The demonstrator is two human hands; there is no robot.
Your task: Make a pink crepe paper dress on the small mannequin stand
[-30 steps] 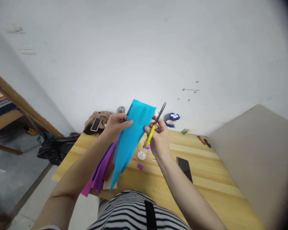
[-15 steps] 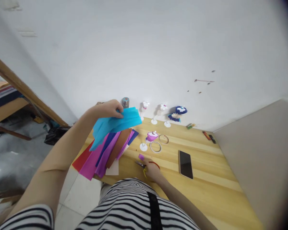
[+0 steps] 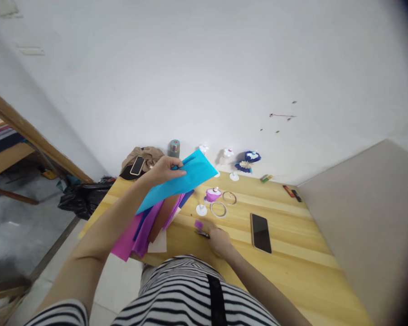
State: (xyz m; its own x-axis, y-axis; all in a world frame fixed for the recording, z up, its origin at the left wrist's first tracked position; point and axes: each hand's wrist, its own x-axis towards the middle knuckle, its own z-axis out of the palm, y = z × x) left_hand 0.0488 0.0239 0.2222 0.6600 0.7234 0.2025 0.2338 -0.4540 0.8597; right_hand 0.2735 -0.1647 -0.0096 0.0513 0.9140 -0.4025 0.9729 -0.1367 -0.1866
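The left hand (image 3: 168, 171) pinches a bright blue sheet (image 3: 192, 175) along its upper edge, its grip closed on it between thumb and fingers. The sheet slants over the left part of the wooden desk (image 3: 292, 267), its lower end overlapping a fan of coloured strips (image 3: 143, 235) in view; whether they touch, I cannot tell. The right hand (image 3: 220, 241) is low over the desk, at the handle end of the scissors (image 3: 203, 234); its grip mostly hides the handles, so I cannot tell whether it is closed on them. The blades point left, just beside a small purple scrap (image 3: 198, 224). Beyond the scrap lie a white ring (image 3: 218, 216) and a purple-wrapped piece (image 3: 213, 195). A dark-screened phone (image 3: 261, 233) lies to the right, and a metal flask (image 3: 174, 148) stands near the wall
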